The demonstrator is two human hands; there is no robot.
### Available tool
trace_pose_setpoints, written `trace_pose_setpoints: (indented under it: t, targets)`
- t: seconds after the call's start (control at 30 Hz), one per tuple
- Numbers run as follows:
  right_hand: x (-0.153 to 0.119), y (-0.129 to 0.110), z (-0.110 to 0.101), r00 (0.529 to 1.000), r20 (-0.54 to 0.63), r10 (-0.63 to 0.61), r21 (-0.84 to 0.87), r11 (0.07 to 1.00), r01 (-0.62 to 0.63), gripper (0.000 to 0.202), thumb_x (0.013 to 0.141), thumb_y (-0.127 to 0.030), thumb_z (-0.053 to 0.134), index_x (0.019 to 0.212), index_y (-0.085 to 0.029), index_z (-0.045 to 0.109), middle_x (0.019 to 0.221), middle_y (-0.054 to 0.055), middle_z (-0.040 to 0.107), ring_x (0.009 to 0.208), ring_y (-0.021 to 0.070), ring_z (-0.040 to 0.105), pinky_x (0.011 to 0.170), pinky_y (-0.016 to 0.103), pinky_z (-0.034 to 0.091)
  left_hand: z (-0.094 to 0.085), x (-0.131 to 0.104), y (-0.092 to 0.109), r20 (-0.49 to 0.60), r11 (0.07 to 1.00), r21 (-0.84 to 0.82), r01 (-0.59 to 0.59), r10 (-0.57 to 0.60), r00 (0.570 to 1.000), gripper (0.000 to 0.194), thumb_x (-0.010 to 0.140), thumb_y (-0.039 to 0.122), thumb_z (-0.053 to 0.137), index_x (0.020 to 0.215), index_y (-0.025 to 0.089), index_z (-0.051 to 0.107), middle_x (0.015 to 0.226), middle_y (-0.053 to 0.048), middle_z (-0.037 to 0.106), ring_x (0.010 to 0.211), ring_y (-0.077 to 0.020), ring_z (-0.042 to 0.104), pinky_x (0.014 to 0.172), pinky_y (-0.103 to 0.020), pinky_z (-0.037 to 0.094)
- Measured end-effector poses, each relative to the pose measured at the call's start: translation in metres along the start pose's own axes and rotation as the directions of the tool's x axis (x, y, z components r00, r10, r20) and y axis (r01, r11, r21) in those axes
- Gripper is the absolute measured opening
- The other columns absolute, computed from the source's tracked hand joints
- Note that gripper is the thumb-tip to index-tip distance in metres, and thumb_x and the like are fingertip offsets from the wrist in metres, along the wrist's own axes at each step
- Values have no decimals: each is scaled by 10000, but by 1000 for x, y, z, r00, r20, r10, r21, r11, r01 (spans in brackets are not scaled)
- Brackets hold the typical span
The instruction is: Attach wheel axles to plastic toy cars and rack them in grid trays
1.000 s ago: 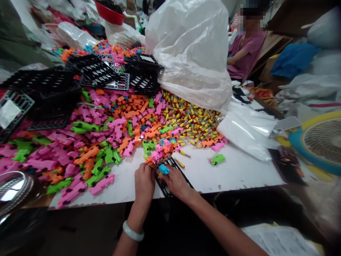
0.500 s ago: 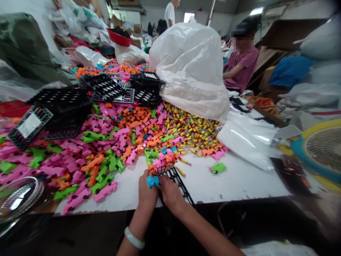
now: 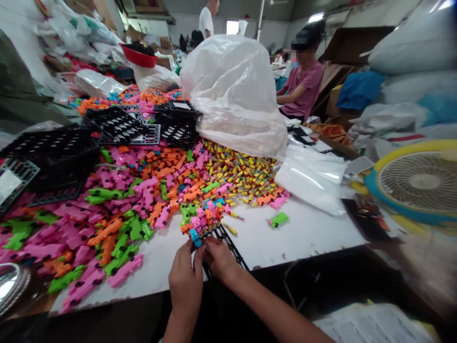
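A small blue toy car stands at the near end of a row of pink and orange toy cars. The row sits on a black lattice tray at the table's front edge. My left hand is closed, its thumb and fingertips around the blue car. Close beside it, my right hand lies over the tray with fingers bent together near the blue car. What the right fingertips hold, if anything, is hidden.
Loose pink, orange and green toy cars are heaped to the left. Yellow candy-like sticks lie before a big white plastic bag. Black trays are stacked at left. A fan stands right; a person in pink sits behind.
The blue toy car has turned and moved away from me, to the near end of the row. My left hand has shifted its hold. The view has swung to the right.
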State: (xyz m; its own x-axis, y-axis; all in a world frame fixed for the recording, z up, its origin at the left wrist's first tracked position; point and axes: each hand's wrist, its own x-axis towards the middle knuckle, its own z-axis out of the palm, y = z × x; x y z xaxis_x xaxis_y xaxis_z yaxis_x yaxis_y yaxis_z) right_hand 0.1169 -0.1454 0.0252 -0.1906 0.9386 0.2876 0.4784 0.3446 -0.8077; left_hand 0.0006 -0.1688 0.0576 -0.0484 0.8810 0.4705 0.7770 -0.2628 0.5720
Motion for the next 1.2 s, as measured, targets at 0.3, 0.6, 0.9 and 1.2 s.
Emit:
trace_pose_setpoints:
  t: [0.3,0.6,0.9,1.2]
  targets:
    - [2,5,-3,1000,16,-18,44,999,18,154,854,-136,509,922,-190,637,863,46,641,782,165,611,718,248,493,7,-5,-8,72,994,-39,102,-99,992,390,878,515,469,1054,192,600,928,-62,655,869,-212,640,806,-373,530]
    - [2,7,-39,1000,-13,10,73,997,-9,270,834,-126,530,1046,-248,643,936,27,663,846,164,618,764,263,511,18,-9,-27,51,999,-42,25,-23,998,339,895,508,434,940,221,608,845,-30,658,794,-192,641,710,-327,527]
    - [32,80,-176,934,-301,192,-444,839,-315,226,858,-132,493,941,-213,687,944,46,609,867,170,560,772,266,443,36,-5,-39,31,977,102,-187,185,982,320,918,479,401,897,205,565,754,-37,623,733,-207,584,666,-334,465]
    - [0,65,-135,987,-69,147,-471,867,-162,236,904,-138,427,950,-205,649,1012,55,578,929,168,548,805,258,437,29,-9,-38,12,982,123,-143,143,990,263,921,423,427,840,201,542,731,-34,565,722,-209,525,649,-331,432]
